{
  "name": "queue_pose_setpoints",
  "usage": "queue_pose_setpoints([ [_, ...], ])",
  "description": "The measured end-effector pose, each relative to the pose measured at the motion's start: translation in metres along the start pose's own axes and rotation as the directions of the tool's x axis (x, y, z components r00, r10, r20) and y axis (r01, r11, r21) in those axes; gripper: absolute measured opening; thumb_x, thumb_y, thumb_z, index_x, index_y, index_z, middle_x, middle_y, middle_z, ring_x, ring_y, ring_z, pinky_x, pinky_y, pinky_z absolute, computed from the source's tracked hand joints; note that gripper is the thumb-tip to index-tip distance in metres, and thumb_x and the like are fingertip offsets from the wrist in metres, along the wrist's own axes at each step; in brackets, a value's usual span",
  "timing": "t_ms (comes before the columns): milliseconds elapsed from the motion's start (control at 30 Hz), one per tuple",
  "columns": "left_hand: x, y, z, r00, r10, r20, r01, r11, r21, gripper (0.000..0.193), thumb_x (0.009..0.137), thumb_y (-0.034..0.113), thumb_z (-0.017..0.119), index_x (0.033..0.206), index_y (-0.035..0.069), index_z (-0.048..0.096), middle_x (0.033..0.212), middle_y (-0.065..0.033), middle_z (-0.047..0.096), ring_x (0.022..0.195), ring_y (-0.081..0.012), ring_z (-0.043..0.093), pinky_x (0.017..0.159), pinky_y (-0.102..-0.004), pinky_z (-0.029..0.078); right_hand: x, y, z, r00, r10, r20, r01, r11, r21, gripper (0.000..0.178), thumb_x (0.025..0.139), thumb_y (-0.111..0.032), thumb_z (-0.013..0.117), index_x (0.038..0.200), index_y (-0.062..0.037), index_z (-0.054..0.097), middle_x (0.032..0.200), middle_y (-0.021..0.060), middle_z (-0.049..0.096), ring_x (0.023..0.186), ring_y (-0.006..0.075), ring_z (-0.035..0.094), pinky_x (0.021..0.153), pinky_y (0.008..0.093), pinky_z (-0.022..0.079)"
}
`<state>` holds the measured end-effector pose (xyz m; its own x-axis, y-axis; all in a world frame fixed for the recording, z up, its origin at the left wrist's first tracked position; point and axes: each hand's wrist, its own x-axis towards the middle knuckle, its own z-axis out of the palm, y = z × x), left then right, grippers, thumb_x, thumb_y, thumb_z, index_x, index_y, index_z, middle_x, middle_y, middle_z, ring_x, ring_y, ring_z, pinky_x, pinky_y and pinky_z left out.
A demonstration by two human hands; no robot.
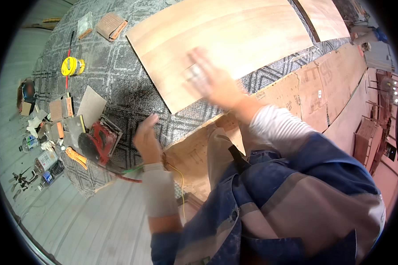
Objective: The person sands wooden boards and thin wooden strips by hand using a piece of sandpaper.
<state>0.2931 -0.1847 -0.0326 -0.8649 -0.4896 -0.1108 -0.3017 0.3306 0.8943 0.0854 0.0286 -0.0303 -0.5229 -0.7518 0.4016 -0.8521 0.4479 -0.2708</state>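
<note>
A large pale wooden panel (234,37) lies flat on the patterned carpet-covered table (124,70). My right hand (219,86) is over its near part, smeared by motion. Under its fingers shows a small pale grey patch, too blurred to name. My left hand (147,139) is held over the carpet by the near edge, left of the panel's corner. Its fingers are stretched out, with nothing visible in them. Closest to it on the left is a red and black power sander (102,141) with its hose.
A yellow tub (71,66), sanding blocks (112,26), orange-handled tool (76,157) and plastic bottles (46,161) stand at the left. Another wooden panel (325,20) lies at the far right. Cardboard (292,90) borders the carpet. A person's arm (367,36) shows at the right rim.
</note>
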Motion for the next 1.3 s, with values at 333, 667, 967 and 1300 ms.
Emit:
queue_pose_setpoints([
  [333, 0.138, 0.066, 0.006, 0.727, -0.593, 0.345, 0.576, 0.801, 0.162, 0.060, 0.088, 0.056, 0.074, 0.091, -0.004, 0.069, 0.079, -0.0135, 0.068, 0.069, -0.0237, 0.070, 0.063, -0.0345, 0.059, 0.015, -0.116, 0.007, 0.968, -0.112, 0.223, 0.065, 0.976, 0.209, 0.062, 0.093, -0.027, 0.063, 0.149, -0.0035, 0.049, 0.159, 0.0193, 0.041, 0.153, 0.0322, 0.029, 0.120, 0.0433, 0.037],
  [667, 0.137, 0.071, 0.010, 0.689, -0.653, 0.314, 0.653, 0.748, 0.122, 0.055, 0.085, 0.058, 0.079, 0.087, 0.005, 0.068, 0.077, -0.0056, 0.064, 0.062, -0.0174, 0.062, 0.059, -0.0288, 0.057, -0.050, 0.037, -0.034, 0.969, -0.110, -0.219, 0.022, 0.929, -0.370, 0.062, 0.093, -0.020, 0.061, 0.149, -0.0016, 0.042, 0.146, 0.0217, 0.051, 0.134, 0.0435, 0.051, 0.109, 0.0568, 0.050],
  [967, 0.133, 0.049, 0.008, 0.665, -0.661, 0.347, 0.718, 0.694, -0.054, 0.056, 0.090, 0.053, 0.076, 0.107, 0.001, 0.069, 0.092, -0.0084, 0.070, 0.080, -0.0208, 0.068, 0.070, -0.0329, 0.055, -0.028, 0.019, -0.043, 0.926, 0.351, 0.138, -0.376, 0.835, 0.401, 0.067, 0.089, -0.027, 0.068, 0.150, -0.0079, 0.051, 0.161, 0.0152, 0.042, 0.144, 0.0348, 0.046, 0.113, 0.0467, 0.046],
  [1300, 0.140, 0.013, 0.012, 0.957, -0.254, -0.137, 0.288, 0.886, 0.364, 0.060, 0.088, 0.047, 0.081, 0.110, -0.006, 0.065, 0.096, -0.0173, 0.067, 0.090, -0.0295, 0.069, 0.079, -0.0394, 0.055, -0.092, 0.235, -0.119, 0.936, 0.189, -0.297, -0.277, 0.916, -0.290, 0.037, 0.090, -0.016, 0.064, 0.121, 0.0022, 0.062, 0.132, 0.0226, 0.062, 0.133, 0.0450, 0.052, 0.105, 0.0478, 0.051],
])
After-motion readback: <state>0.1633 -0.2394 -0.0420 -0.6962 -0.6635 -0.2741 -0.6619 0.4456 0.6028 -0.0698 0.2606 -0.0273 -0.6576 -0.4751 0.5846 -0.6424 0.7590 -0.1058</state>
